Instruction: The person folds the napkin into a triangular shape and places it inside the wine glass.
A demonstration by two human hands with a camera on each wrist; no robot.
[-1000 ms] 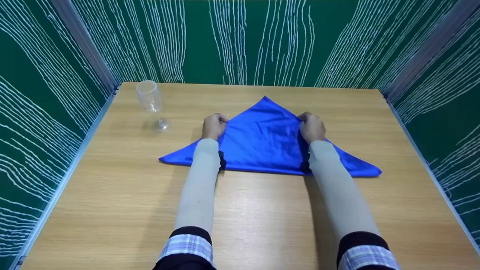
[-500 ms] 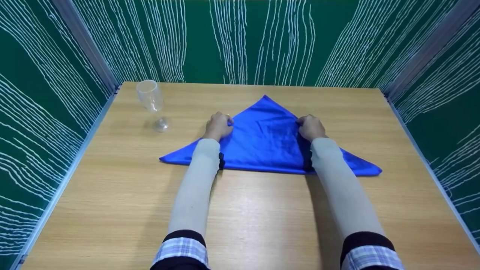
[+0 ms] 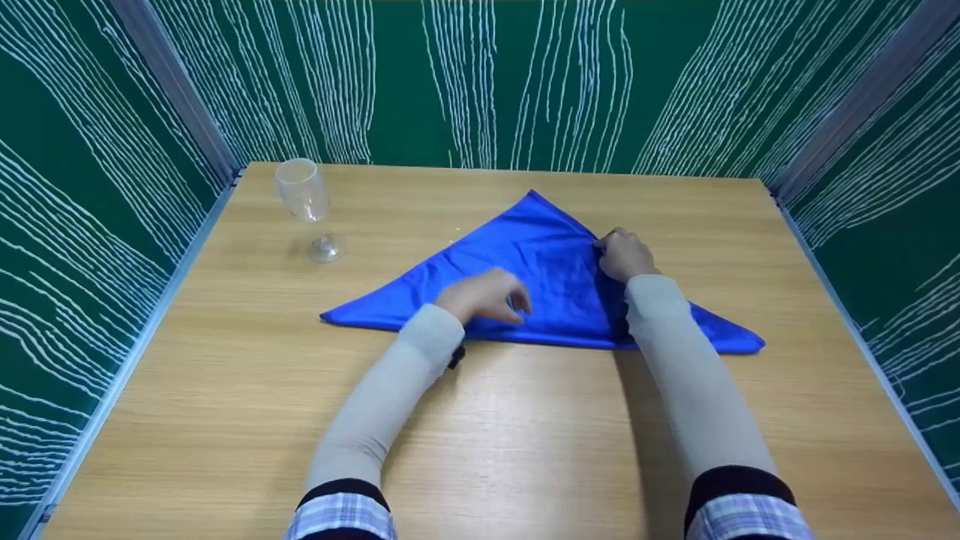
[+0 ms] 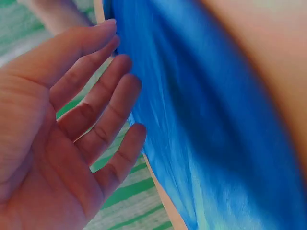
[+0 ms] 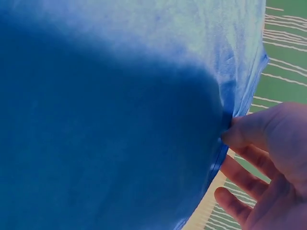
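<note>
A shiny blue cloth (image 3: 517,255), folded into a triangle, lies on the table with its tip pointing to the back wall. My left hand (image 3: 489,294) hovers over the cloth's front left part, fingers loosely bent and holding nothing. In the left wrist view that hand (image 4: 81,110) has its palm and spread fingers in sight beside the cloth (image 4: 201,124). Along the sloping right edge, my right hand (image 3: 625,255) pinches the cloth. The right wrist view has the thumb (image 5: 249,130) on top of the hem, other fingers lying below it.
A clear stemmed glass (image 3: 304,195) stands at the back left of the wooden table (image 3: 510,442). Green walls (image 3: 405,82) with white wavy lines close in the back and both sides.
My left hand has let go of the cloth's left edge and moved toward me and to the right, over the cloth. The right hand stays at the right edge.
</note>
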